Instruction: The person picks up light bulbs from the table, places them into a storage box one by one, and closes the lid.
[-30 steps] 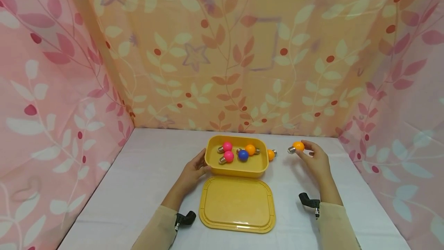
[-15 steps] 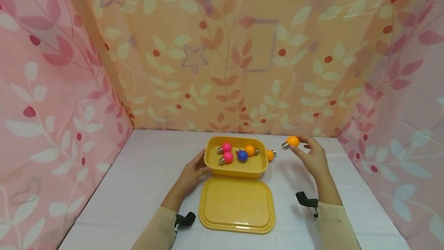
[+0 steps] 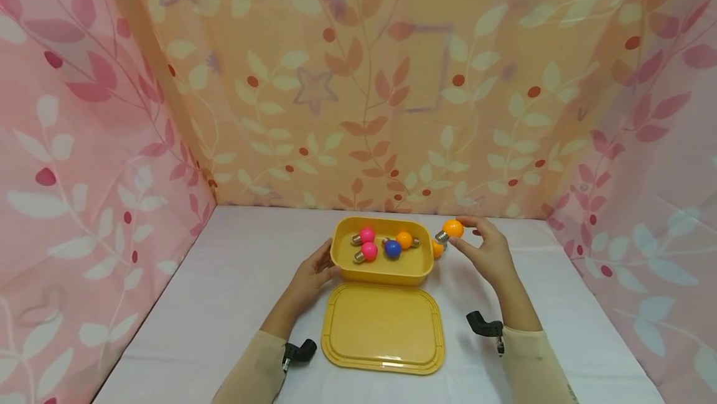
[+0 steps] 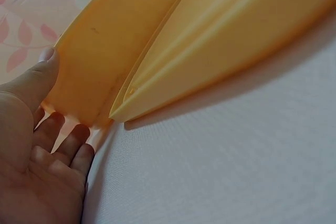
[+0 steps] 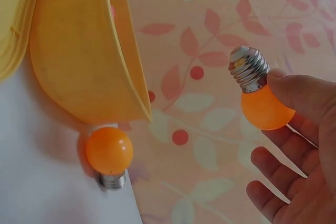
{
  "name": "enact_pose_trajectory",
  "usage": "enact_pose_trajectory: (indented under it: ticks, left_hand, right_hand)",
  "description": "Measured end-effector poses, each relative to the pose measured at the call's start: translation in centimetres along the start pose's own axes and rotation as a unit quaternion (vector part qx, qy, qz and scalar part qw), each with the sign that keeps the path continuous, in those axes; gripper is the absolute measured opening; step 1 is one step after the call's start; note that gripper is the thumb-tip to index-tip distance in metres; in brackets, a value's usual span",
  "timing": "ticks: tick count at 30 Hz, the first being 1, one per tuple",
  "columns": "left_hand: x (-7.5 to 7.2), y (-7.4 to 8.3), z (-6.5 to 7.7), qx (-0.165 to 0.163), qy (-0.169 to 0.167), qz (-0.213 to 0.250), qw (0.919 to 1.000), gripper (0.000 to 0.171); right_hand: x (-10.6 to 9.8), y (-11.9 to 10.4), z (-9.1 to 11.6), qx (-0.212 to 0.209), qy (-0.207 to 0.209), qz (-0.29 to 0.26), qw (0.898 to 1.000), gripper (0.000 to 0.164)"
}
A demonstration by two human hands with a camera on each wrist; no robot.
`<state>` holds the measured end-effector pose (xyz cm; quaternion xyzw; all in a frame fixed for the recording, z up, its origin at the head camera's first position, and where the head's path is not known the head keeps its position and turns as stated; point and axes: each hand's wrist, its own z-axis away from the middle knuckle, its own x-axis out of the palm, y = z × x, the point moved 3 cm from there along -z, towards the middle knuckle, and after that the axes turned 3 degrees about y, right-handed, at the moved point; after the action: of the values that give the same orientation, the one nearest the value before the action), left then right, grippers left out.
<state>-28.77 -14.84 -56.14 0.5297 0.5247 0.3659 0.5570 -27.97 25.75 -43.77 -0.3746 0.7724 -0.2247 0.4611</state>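
My right hand (image 3: pixel 492 254) pinches an orange light bulb (image 3: pixel 452 228) between thumb and fingers, raised just right of the yellow plastic box (image 3: pixel 386 274). In the right wrist view the bulb's silver screw base points up and away from the palm. A second orange bulb (image 5: pixel 109 150) lies on the table against the box's right end. Inside the open box are two pink bulbs (image 3: pixel 368 251), a blue bulb (image 3: pixel 393 249) and an orange bulb (image 3: pixel 404 240). My left hand (image 3: pixel 308 276) holds the box's left end, with thumb and fingers around its corner.
The yellow lid (image 3: pixel 383 329) lies flat on the white tabletop (image 3: pixel 185 329), in front of the box. Floral cloth (image 3: pixel 358 80) closes off the back and both sides.
My right hand has moved left with the orange bulb, from well right of the box to close beside its right end. The left hand and box have stayed in place.
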Motion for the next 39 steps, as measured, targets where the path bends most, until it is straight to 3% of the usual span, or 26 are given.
enact_pose_trajectory:
  ticks: [14, 25, 32, 39]
  left_hand:
    - [-0.3, -0.1, -0.1, -0.004, 0.002, -0.011, 0.9999, 0.078]
    - [-0.1, 0.1, -0.2, -0.011, -0.003, -0.003, 0.9999, 0.077]
    - [-0.1, 0.2, -0.3, 0.003, 0.002, 0.007, 1.0, 0.076]
    - [-0.2, 0.2, -0.3, -0.003, 0.0, -0.003, 1.0, 0.077]
  right_hand:
    - [2.5, -1.2, -0.5, -0.015, -0.037, -0.001, 0.999, 0.051]
    - [4.5, -2.3, -2.7, -0.003, -0.107, 0.024, 0.994, 0.052]
    - [6.0, -2.9, -4.6, -0.016, -0.17, 0.032, 0.985, 0.047]
    - [7.8, -3.1, -5.8, 0.023, -0.251, 0.038, 0.967, 0.047]
